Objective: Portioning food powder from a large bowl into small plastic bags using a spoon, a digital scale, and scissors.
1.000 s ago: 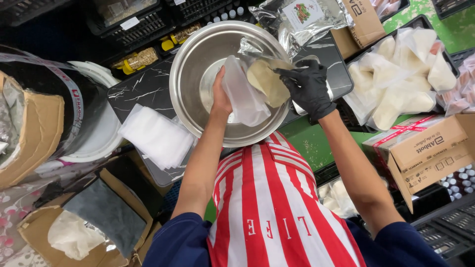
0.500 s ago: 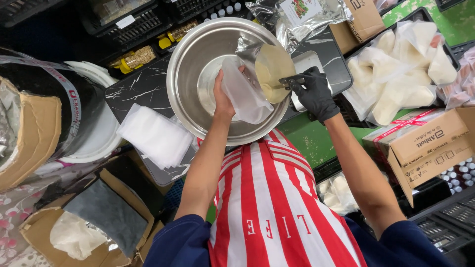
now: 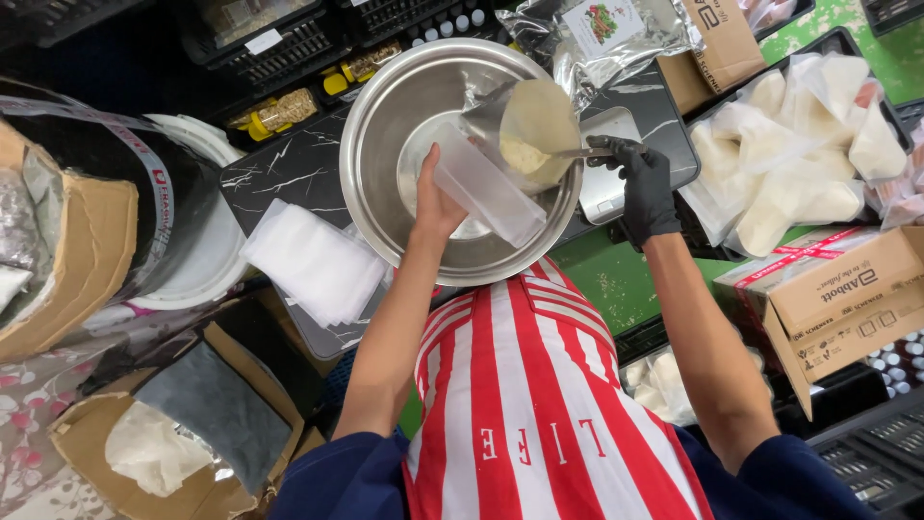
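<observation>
My bare left hand (image 3: pixel 438 204) grips a clear plastic bag (image 3: pixel 489 197) and holds it open over a large steel bowl (image 3: pixel 380 116). My right hand (image 3: pixel 643 183), in a black glove, grips the handle of a metal scoop (image 3: pixel 534 130). The scoop is heaped with a pale, powdery material and sits just above the bag's mouth, inside the bowl's right rim. The bowl rests on a dark marble-patterned surface (image 3: pixel 289 169). My red-and-white striped apron (image 3: pixel 525 404) fills the lower middle.
A stack of empty clear bags (image 3: pixel 313 265) lies left of the bowl. A black tray of filled bags (image 3: pixel 799 144) stands to the right, with cardboard boxes (image 3: pixel 847 299) below it. A lined black drum (image 3: pixel 125 202) is on the left. A foil pouch (image 3: pixel 602 39) lies behind the bowl.
My right hand has lifted the loaded scoop and shifted it right, toward the bowl's rim. My left hand has kept hold of the bag and slid slightly down.
</observation>
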